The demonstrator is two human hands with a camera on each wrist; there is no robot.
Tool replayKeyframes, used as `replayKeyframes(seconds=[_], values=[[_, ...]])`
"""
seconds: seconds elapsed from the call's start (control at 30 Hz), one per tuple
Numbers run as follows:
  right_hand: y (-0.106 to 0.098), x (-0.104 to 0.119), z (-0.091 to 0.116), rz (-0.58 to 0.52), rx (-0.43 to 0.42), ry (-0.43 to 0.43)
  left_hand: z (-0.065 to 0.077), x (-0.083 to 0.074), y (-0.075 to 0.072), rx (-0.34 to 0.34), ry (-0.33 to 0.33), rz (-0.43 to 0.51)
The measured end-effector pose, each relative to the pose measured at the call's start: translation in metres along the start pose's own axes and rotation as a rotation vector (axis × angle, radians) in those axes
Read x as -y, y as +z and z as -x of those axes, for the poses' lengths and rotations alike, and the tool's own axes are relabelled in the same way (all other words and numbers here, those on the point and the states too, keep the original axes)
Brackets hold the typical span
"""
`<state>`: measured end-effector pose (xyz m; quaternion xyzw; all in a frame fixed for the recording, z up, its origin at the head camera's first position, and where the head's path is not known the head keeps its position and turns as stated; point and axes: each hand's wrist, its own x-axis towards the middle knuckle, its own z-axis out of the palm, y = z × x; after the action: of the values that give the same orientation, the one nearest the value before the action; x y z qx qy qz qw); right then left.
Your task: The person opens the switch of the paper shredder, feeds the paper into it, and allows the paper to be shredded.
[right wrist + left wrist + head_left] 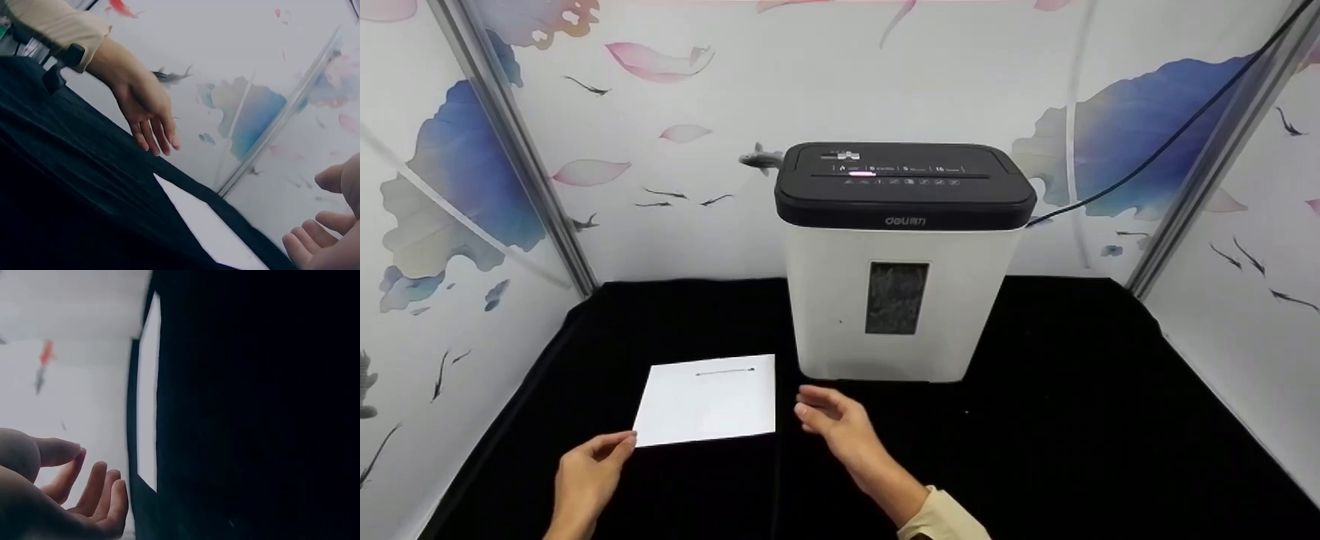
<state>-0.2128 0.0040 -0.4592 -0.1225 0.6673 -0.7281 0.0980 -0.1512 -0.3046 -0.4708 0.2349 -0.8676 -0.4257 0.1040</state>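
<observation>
A white sheet of paper (709,405) with a thin dark line printed near its far edge lies flat on the black cloth. My left hand (589,476) hovers by its near left corner, fingertips overlapping that corner in the head view. Both wrist views show a gap between this hand (73,495) and the paper (148,399), its fingers loosely bent. To the right of the sheet, my right hand (840,427) is in the air with relaxed fingers and nothing in them. Behind it stands a white paper shredder (825,300) with a dark lid (907,206).
Black cloth (1072,420) covers the table. A small window (896,298) on the shredder's front shows shreds inside. From the lid's right a black cable (1147,154) runs up. Patterned white panels and metal posts (521,150) enclose the back and sides.
</observation>
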Motion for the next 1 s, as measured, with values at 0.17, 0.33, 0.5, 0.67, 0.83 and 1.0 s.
replayKeyframes(seconds=[0.17,0.33,0.5,0.67,0.83,1.0], values=[[0.008,-0.018,-0.011,-0.082,0.040,0.040,-0.016,0.015,-0.001,0.018,-0.022,-0.033],[0.014,-0.032,-0.021,-0.130,0.043,0.065,-0.030,0.020,-0.001,0.027,-0.014,-0.057],[0.015,-0.046,-0.029,-0.164,0.023,0.109,-0.040,0.020,0.002,0.027,-0.033,-0.014],[0.011,-0.056,-0.034,-0.149,0.003,0.137,-0.049,0.015,0.005,0.084,-0.051,0.126],[0.010,-0.058,-0.040,-0.112,0.030,0.147,-0.053,0.014,0.005,0.147,-0.096,0.242],[0.018,-0.057,-0.047,-0.001,0.040,0.155,-0.055,0.017,0.005,0.173,-0.142,0.304]])
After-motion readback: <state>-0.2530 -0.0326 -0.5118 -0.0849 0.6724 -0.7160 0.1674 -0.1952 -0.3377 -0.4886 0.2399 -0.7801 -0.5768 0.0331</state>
